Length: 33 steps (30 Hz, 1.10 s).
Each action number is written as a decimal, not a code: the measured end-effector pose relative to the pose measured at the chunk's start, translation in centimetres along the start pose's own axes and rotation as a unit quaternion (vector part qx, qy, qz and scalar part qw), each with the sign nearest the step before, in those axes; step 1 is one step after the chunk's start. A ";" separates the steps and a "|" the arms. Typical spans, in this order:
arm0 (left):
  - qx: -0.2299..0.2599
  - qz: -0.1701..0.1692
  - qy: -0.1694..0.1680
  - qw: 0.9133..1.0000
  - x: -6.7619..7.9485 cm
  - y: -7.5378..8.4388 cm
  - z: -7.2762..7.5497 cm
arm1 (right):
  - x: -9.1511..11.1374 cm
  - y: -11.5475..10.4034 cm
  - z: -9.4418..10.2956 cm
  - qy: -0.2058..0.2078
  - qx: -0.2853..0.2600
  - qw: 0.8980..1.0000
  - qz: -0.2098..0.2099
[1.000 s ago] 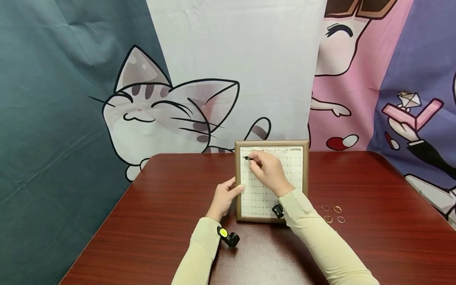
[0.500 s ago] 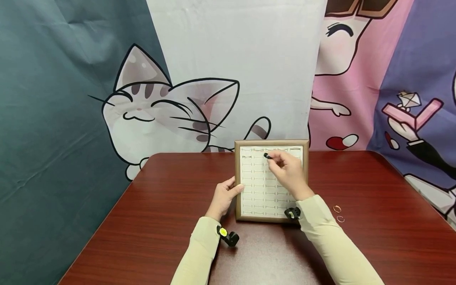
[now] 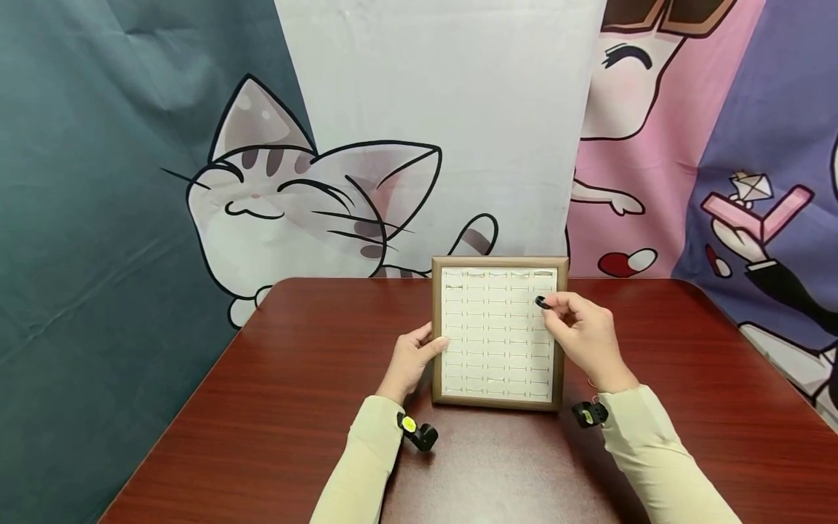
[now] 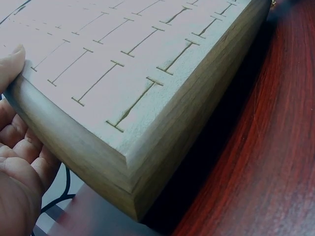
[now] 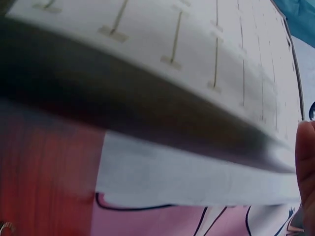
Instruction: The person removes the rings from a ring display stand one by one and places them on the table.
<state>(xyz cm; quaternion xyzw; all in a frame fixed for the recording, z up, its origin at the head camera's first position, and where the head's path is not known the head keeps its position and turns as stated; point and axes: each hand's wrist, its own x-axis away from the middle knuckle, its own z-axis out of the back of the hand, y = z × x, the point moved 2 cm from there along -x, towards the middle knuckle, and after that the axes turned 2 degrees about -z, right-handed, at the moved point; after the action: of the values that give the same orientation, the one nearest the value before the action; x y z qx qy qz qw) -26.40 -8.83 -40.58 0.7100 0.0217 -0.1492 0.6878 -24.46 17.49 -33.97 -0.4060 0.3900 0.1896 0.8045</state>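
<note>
A ring display board (image 3: 497, 348) with a brown wooden frame and a white slotted face stands tilted up on the table. My left hand (image 3: 411, 360) grips its left edge, the thumb on the front of the frame; the left wrist view shows the curled fingers behind the frame (image 4: 130, 172). Between thumb and fingertips my right hand (image 3: 585, 335) pinches a black ring (image 3: 542, 302), close before the upper right of the board's face. In the right wrist view only the edge of the ring (image 5: 312, 112) and part of a finger show.
The dark red table (image 3: 314, 364) reaches back to a printed cartoon curtain (image 3: 511, 109). A thin ring (image 3: 592, 383) shows partly behind the right wrist, and a small metallic ring (image 5: 7, 226) lies on the table in the right wrist view.
My right hand has moved to the right across the board from its upper left, still pinching the black ring. My left hand keeps its grip on the frame.
</note>
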 end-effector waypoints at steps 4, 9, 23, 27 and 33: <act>0.000 0.011 0.002 1.000 0.0 0.0 -0.1 | 0.9 0.6 1.4 -0.004 0.024 1.000 -0.018; -0.001 0.008 -0.001 1.000 0.0 0.1 -0.1 | 1.9 1.4 3.3 -0.037 0.069 0.996 -0.048; 0.006 0.007 -0.004 1.000 -0.3 0.1 0.1 | 5.3 3.6 6.9 -0.219 0.131 0.954 -0.158; 0.013 0.010 -0.002 1.000 -0.2 0.0 0.0 | 6.0 4.3 7.3 -0.282 0.141 0.932 -0.177; 0.013 0.012 -0.002 1.000 -0.1 -0.1 -0.1 | 7.3 5.2 8.0 -0.344 0.145 0.908 -0.191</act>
<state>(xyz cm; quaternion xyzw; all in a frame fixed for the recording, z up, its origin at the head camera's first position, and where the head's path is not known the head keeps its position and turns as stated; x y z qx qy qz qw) -26.55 -8.75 -40.68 0.7190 0.0101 -0.1431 0.6801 -19.34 26.96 -39.37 -0.2615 0.0269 0.1017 0.9595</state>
